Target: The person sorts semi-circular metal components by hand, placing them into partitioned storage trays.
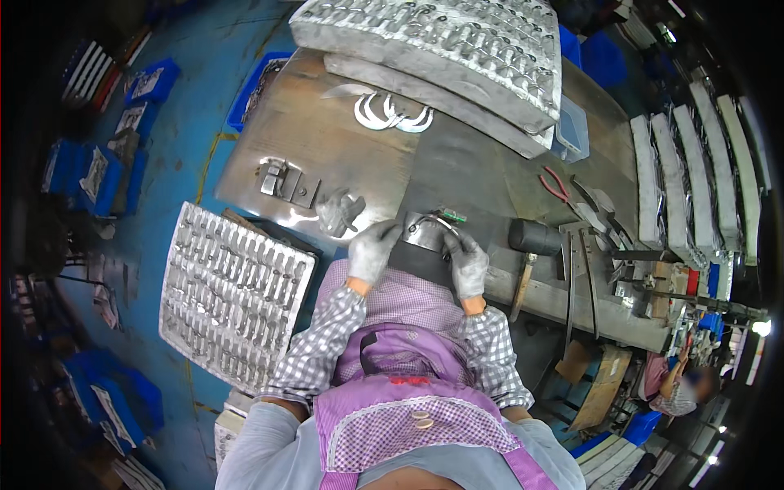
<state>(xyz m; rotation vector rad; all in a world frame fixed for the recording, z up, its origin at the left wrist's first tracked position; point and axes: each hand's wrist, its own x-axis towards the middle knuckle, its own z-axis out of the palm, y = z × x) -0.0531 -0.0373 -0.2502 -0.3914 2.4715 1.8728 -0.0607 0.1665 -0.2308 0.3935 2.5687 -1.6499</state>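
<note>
A small metal fixture (424, 236) with a rounded front stands at the table's near edge, between my two gloved hands. Along its top runs a thin curved metal strip (442, 224), with a small green piece (452, 216) just behind it. My right hand (468, 263) pinches the strip's right end. On the fixture's left side is my left hand (371, 255), fingers closed near its edge; what they hold, if anything, is hidden. A crumpled grey glove (340, 212) lies beyond my left hand. Right of the fixture rests a black-headed mallet (535, 237) with a wooden handle.
Curved bright metal pieces (390, 113) lie farther back, before a large tray (441, 41) of metal parts. Another parts tray (237, 298) stands at left. A metal block (286, 184) sits on the table's left; red-handled pliers (555, 184) and long bars (588, 282) lie at right.
</note>
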